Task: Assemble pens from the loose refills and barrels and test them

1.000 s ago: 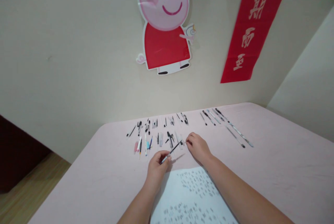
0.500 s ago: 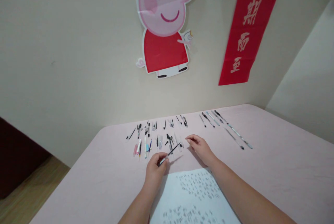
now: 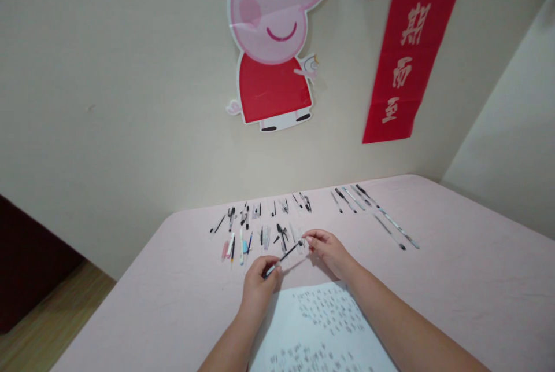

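My left hand [image 3: 259,282] is closed around a slim pen [image 3: 289,251], its dark shaft slanting up to the right and a pale section showing between the fingers. At the pen's far end, the thumb and fingertips of my right hand [image 3: 327,249] are pinched together. Whether they hold a small part or grip the pen's tip is too small to tell. Just beyond the hands lie taken-apart black pen pieces [image 3: 281,238] and clear tubes [image 3: 295,233]. Below both hands rests a sheet of handwritten paper [image 3: 321,326].
Several pen parts [image 3: 245,216] lie in two rows at the left of the pink-covered table [image 3: 151,297]. Coloured pieces [image 3: 225,249] are at the near left. Several whole-looking pens [image 3: 394,224] lie at the right. Behind stands a wall with a pig cutout [image 3: 275,88] and red banner [image 3: 411,54].
My right hand has moved left and slightly down, bringing its pinched fingertips to the far end of the pen. My left hand keeps its hold, nearly still.
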Demonstrator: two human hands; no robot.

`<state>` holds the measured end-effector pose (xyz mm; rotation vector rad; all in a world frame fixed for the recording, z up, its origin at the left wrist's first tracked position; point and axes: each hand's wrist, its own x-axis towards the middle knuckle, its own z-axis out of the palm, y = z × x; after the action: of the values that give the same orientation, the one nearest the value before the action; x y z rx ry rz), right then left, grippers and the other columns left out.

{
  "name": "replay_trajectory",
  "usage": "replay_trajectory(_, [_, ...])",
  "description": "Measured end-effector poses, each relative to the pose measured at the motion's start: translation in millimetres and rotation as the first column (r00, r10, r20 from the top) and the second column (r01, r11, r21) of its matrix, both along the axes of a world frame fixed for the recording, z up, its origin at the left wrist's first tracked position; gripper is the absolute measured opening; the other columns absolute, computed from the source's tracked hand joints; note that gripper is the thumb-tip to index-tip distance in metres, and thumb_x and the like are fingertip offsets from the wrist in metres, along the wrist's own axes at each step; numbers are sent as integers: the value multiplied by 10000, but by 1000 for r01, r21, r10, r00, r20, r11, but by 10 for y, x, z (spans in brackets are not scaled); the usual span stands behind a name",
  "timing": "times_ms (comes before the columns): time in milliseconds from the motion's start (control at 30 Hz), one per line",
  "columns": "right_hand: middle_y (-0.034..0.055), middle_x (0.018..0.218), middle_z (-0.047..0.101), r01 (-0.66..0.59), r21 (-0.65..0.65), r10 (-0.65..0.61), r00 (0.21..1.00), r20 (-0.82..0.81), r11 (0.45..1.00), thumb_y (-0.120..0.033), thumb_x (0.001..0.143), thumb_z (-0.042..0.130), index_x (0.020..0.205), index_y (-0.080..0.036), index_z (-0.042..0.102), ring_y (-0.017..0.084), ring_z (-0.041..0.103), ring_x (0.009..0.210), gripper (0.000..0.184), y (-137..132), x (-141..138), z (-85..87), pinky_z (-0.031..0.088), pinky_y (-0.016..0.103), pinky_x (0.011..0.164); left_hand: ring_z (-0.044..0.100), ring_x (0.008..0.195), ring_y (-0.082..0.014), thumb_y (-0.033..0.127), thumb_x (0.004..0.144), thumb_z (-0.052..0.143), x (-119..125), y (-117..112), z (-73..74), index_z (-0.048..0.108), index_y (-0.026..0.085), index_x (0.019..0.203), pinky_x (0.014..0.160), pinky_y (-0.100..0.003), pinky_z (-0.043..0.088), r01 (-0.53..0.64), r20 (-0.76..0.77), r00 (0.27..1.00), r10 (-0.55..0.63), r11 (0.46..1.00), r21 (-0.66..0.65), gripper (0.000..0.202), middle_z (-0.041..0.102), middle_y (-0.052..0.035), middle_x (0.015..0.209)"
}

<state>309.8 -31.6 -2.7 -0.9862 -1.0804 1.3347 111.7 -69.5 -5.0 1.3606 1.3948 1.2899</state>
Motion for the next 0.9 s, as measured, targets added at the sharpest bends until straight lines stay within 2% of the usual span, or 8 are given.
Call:
replay_trajectory(500, [-10,610,571,-17,-22,17,1000,-4,1000,-414,633,737,801,-155,708,99,476,570,310,3,-17,-16,362,230,552,626,775,-215,252,619,633,-9,9,-46,686,171,760,733,-334,492,35,-56,998,-34,999,2,171,683,-54,787])
replay_trajectory(733, [-27,520,520,-56,-89,66,991,113,994,-490,631,723,798,-157,713,70,362,460,373,-49,-51,50,232,220,456,626,766,-215,279,626,635,-12,10,-56,689,172,771,712,-327,490,50,-81,995,-50,999,8,188,681,-52,783])
replay_trajectory(900, [-18,560,518,-70,-50,75,992,103,996,-525,653,701,846,-168,728,88,420,512,407,-43,-61,37,315,226,502,622,748,-213,281,615,640,-7,9,-43,692,172,755,703,-327,492,47,-60,997,-47,999,9,185,680,-48,761])
